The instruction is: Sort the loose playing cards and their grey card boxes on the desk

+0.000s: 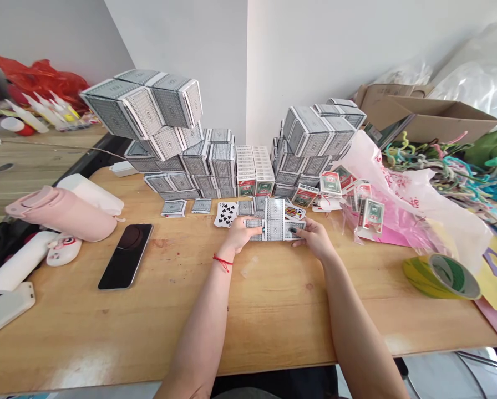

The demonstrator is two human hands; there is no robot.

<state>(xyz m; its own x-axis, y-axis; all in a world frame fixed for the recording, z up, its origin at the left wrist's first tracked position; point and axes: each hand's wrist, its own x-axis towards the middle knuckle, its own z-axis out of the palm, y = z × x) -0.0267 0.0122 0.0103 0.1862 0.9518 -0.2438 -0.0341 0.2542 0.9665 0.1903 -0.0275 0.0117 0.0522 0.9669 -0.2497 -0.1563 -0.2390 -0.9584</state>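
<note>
Between my two hands is a piece of interlocked playing cards (275, 220), grey-patterned backs facing me, with a taller middle and a card sticking out on each side. My left hand (240, 235) pinches its left card, and my right hand (314, 238) grips the right one with the thumb in front. Just behind lie a face-up ten of spades (226, 214), a face card (294, 211) partly covered by the held cards, and some face-down cards (246, 208). Small card stacks (174, 208) rest farther left. The fingers behind the held cards are hidden.
Large card-block piles rise at left (169, 144) and right (310, 138), with boxed decks (254, 166) between. Loose card boxes (330, 183) and a plastic bag (402, 194) lie right, near a tape roll (442, 276). A phone (126, 256) and pink bottle (61, 213) lie left.
</note>
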